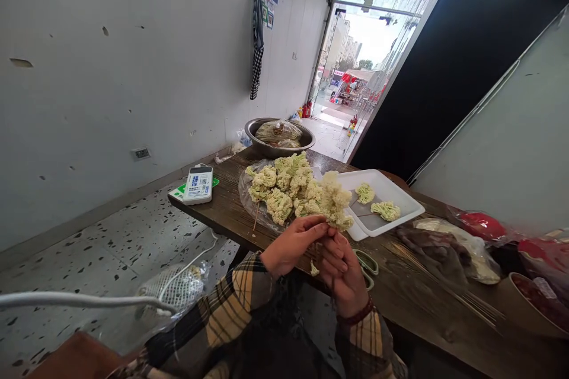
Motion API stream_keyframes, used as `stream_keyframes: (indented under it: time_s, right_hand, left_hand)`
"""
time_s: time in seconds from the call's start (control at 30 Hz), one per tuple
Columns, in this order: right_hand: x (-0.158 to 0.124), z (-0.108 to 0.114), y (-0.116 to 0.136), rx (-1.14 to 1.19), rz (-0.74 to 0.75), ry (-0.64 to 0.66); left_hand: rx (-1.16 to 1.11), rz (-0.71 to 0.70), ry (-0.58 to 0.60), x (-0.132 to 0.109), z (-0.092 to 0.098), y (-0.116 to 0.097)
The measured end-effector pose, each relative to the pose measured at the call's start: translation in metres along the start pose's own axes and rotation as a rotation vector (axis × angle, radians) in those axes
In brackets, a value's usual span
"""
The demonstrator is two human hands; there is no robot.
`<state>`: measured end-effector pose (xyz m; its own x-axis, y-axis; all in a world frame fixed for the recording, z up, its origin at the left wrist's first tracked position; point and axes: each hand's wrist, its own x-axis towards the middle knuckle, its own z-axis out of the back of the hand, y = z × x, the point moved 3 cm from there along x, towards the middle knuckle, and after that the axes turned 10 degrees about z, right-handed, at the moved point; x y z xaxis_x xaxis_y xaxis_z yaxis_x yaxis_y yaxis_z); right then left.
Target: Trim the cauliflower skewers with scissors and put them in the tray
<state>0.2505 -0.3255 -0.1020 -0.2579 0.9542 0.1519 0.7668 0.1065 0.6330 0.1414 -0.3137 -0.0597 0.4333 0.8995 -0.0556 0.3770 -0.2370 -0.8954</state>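
Observation:
Both hands meet at the table's front edge, below a cauliflower piece [334,198] held upright. My left hand [297,244] has its fingers pinched at the base of that piece. Just beside it, my right hand [342,269] is closed with curled fingers around the lower part of the same piece. Behind them a pile of cauliflower florets [288,180] lies on clear plastic. To the right, a white tray [402,204] holds two flat cauliflower pieces [386,211]. Green-handled scissors [368,263] lie beside my right hand, and a small floret [314,269] is just below the fingers.
A metal bowl [252,134] with bagged items stands at the back of the wooden table [231,201]. A white device [198,185] sits at the left corner. On the right are thin sticks [478,308], plastic bags [482,224] and a round tub [533,302]. A mesh basket [178,287] is on the floor.

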Motion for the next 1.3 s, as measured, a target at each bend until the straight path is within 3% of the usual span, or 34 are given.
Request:
stream_keyframes:
  time_s: [0.47,0.6,0.87,1.3]
  right_hand:
    - [0.007,-0.014,0.004,-0.222,0.009,-0.129]
    - [0.010,-0.007,0.001,-0.271,0.042,-0.177]
    - [0.012,0.004,0.010,-0.275,0.155,-0.149]
    - [0.019,0.006,0.004,-0.293,0.274,-0.208]
  left_hand:
    - [-0.051,0.021,-0.096,0.005,0.009,0.010]
    - [0.051,-0.003,-0.150,0.009,0.009,0.011]
    - [0.328,-0.102,-0.262,0.007,0.007,0.005]
    - [0.523,-0.172,-0.354,0.009,0.016,0.020]
